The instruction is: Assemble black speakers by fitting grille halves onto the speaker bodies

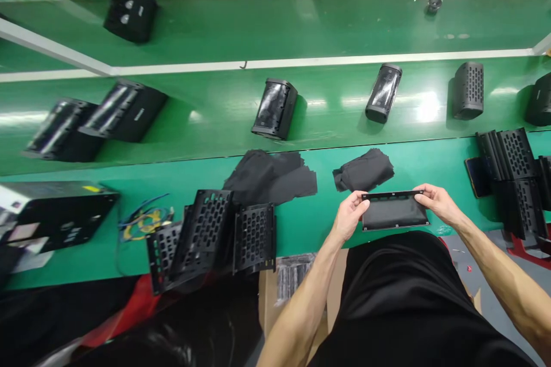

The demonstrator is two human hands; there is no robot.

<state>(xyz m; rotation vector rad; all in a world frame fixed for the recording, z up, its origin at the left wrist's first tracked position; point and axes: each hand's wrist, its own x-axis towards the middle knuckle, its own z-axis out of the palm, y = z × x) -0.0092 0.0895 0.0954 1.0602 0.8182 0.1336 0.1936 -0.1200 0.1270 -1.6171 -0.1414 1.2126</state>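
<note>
Two hands: my left hand [349, 215] and right hand [434, 204] were partly closed, each pinching one short end of the panel between thumb and fingers.
Panel: a flat black rectangular panel [395, 212] with a matte, cloth-like face and thin rigid edge, held between my hands at the bench's near edge.
Long axis: ran left to right across me; neither hand was clearly nearer.
Nearby: crumpled black cloth [364, 170] lay just beyond; perforated black plastic grilles [253, 239] stood left, on the green workbench [181, 169].
</note>
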